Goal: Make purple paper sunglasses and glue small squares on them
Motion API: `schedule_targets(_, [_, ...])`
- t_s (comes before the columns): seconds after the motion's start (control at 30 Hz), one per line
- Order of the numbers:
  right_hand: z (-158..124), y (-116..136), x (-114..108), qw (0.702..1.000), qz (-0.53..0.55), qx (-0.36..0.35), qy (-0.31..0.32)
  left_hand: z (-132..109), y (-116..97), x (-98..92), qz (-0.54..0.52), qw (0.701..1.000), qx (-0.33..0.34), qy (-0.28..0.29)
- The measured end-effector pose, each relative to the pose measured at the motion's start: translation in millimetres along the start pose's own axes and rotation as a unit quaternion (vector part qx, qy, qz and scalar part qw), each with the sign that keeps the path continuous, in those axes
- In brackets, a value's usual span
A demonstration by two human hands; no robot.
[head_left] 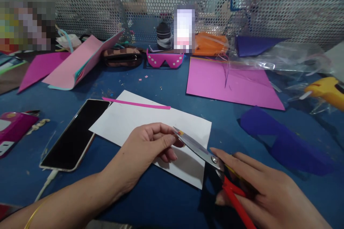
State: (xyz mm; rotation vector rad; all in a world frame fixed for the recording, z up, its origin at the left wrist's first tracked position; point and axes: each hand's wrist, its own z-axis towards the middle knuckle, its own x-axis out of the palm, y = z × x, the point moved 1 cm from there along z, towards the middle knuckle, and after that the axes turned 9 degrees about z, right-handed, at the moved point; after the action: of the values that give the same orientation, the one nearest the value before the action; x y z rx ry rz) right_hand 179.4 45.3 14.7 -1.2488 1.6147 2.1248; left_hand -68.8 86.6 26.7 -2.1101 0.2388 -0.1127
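Note:
My right hand [266, 186] grips a pair of scissors [197, 148] with red handles, its blades pointing up and to the left. At their tips my left hand [153, 141] pinches a tiny yellow and red piece [180, 132] between thumb and fingers. The piece is too small to name, and part of it is hidden by the fingers and blade. Beneath both lies a white sheet of paper [126, 114], set at a slant on the blue table. A narrow magenta strip [139, 105] rests across the sheet's far edge.
Left of the sheet lies a charging phone [76, 134], its corner meeting the paper. Dark blue cutouts [285, 143] and a yellow glue gun [325, 91] are at right. Pink glasses [165, 60], a pink-purple sheet [228, 82] and folded pink sheets [77, 59] line the back, before perforated mesh.

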Motion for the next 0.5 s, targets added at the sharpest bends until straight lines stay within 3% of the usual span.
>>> schedule_targets(0.5, [-4.3,-0.5,1.0,0.999,0.027,0.034,0.017,-1.5,-0.1,-0.9,0.002,1.0,0.023,0.003])
